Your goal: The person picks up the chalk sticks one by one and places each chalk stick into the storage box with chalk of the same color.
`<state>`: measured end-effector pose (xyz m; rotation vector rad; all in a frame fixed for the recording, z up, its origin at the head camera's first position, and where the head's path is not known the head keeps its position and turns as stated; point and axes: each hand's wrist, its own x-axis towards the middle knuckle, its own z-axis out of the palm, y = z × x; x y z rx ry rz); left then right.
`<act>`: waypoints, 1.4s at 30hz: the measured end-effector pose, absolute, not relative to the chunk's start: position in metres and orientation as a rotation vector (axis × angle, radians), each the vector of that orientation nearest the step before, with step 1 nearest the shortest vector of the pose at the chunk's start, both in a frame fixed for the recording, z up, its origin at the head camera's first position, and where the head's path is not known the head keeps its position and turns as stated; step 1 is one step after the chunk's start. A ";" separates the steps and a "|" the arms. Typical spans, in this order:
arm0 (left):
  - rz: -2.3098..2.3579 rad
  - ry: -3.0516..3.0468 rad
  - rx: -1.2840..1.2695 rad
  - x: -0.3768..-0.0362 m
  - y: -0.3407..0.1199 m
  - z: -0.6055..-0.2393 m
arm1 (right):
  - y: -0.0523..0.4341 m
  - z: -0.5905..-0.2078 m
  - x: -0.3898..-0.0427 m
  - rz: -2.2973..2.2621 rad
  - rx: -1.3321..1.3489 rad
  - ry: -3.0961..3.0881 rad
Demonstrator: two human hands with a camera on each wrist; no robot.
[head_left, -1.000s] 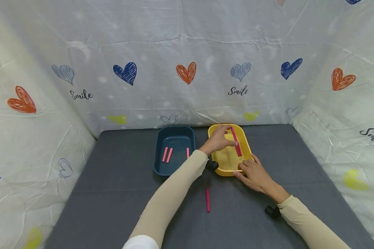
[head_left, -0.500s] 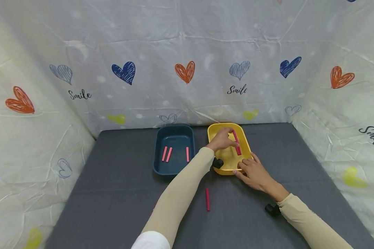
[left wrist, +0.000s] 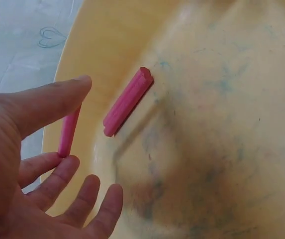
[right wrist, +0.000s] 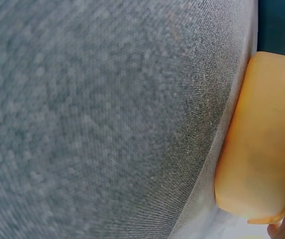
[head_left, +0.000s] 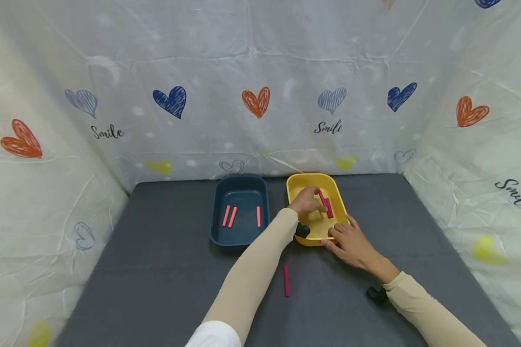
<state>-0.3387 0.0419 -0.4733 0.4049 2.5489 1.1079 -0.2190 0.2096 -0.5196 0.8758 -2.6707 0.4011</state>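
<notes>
A pink stick [left wrist: 68, 133] is being pinched between thumb and fingertip of the left hand [head_left: 305, 201], inside the yellow tray [head_left: 296, 182] just right of centre in the head view. In the left wrist view the other fingers are being kept loosely spread, and a second pink stick [left wrist: 127, 101] is lying loose on the tray floor just right of the pinched one. The tray's near right corner is being touched by the right hand [head_left: 348, 243], fingers fairly straight and slightly apart. Three more pink sticks [head_left: 231, 216] are sitting in the dark blue tray [head_left: 239, 185] to the left, and one lone stick [head_left: 286, 280] is lying on the grey mat [head_left: 156, 270], lower centre.
</notes>
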 end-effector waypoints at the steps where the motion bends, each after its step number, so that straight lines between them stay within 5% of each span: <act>1: 1.112 2.547 0.405 -0.339 0.042 -0.473 | 0.210 -0.519 -0.219 0.403 0.877 -2.667; 42: 1.106 2.589 0.469 -0.334 0.035 -0.466 | 0.209 -0.519 -0.219 0.389 0.863 -2.691</act>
